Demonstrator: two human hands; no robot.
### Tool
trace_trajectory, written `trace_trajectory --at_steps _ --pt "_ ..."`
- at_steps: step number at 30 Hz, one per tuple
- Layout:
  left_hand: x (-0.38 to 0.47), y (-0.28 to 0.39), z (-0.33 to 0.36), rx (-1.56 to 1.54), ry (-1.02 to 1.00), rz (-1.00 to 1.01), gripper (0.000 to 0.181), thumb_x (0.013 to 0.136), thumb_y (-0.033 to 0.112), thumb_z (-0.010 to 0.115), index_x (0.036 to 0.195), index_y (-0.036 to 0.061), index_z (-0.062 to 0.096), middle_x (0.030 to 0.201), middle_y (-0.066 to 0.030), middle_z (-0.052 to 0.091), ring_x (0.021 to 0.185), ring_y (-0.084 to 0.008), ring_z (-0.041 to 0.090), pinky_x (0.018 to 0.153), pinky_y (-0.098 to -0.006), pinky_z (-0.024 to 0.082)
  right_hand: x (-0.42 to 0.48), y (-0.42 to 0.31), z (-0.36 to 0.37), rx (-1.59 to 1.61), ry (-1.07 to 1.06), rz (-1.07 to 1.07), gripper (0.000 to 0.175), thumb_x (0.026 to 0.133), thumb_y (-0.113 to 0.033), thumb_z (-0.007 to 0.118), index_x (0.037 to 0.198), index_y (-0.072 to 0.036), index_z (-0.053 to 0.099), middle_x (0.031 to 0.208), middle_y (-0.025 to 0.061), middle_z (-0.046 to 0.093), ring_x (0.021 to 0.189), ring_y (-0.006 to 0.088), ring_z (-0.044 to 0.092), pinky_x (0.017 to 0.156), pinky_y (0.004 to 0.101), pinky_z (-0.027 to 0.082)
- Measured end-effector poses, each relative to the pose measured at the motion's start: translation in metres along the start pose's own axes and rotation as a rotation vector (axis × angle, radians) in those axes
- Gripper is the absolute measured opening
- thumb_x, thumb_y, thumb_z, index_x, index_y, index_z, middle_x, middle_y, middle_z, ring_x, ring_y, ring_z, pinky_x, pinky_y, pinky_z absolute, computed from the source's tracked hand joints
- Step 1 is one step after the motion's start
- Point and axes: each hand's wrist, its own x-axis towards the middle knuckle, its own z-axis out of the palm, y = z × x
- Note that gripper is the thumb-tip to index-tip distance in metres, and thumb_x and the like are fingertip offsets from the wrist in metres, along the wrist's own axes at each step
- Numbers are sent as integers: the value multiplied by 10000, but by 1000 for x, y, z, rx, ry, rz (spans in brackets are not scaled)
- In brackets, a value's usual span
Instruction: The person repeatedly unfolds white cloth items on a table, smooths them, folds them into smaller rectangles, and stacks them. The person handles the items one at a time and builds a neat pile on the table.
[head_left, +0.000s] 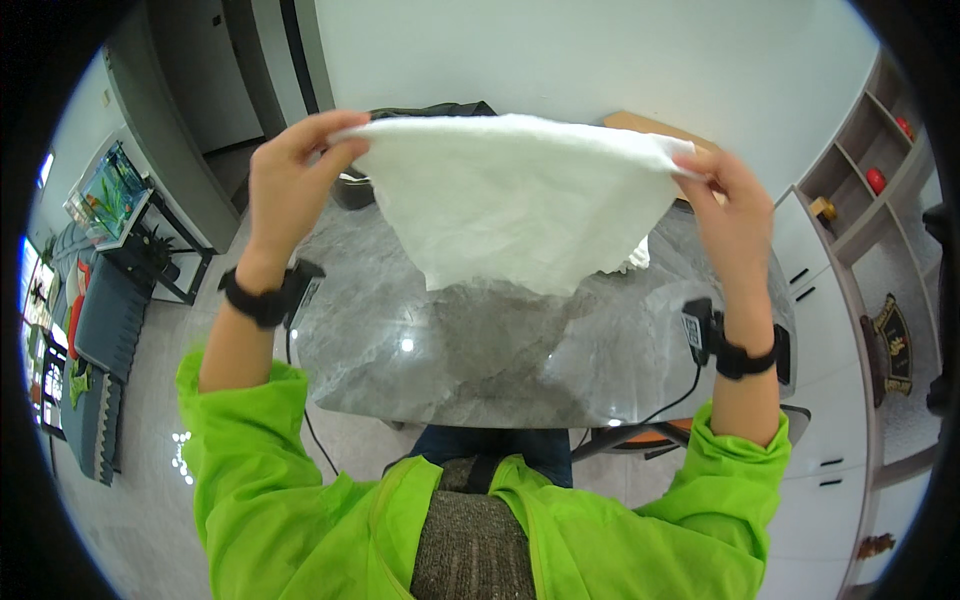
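A white cloth (517, 199) hangs stretched between my two hands above a grey marble-patterned table (465, 360). Its upper left corner is pinched between the thumb and fingers of my left hand (296, 169). My right hand (724, 195) grips the upper right corner and looks slightly blurred. The lower edge droops unevenly towards the tabletop; whether it touches the surface I cannot tell. Behind its lower right side a crumpled white piece (637, 255) shows on the table, partly hidden by the cloth.
Beyond the cloth, a dark bag-like item (442, 111), a dark bowl (352, 193) and a brown cardboard piece (652, 129) are partly covered. Cables run from black wrist devices (259, 296). White cabinets (821, 315) stand at the right, a fish tank (112, 196) at the left.
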Motion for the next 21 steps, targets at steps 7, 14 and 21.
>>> trace_trajectory --at_steps 7,14,21 --pt "-127 26 -35 127 -280 283 235 647 -19 733 845 107 730 811 -42 602 794 -235 577 707 -342 459 -116 -37 -44 -156 -414 -73 247 629 55 740 833 -82 707 1077 114 596 992 298 556 768 362 485" --pt "-234 13 -19 -76 -716 -24 174 751 49 742 898 98 663 1062 -70 659 1070 -308 593 919 -422 469 -221 -21 -24 72 -965 36 171 676 -11 705 804 -98 632 1181 66 623 1132 315 548 903 426 462" --pt "-274 -1 -11 -185 -885 -227 167 841 61 679 1002 85 640 1146 -63 665 1156 -306 581 964 -423 464 -255 -11 -16 165 -1011 185 175 715 -21 683 857 -84 604 1119 40 658 1089 294 575 912 401 464"
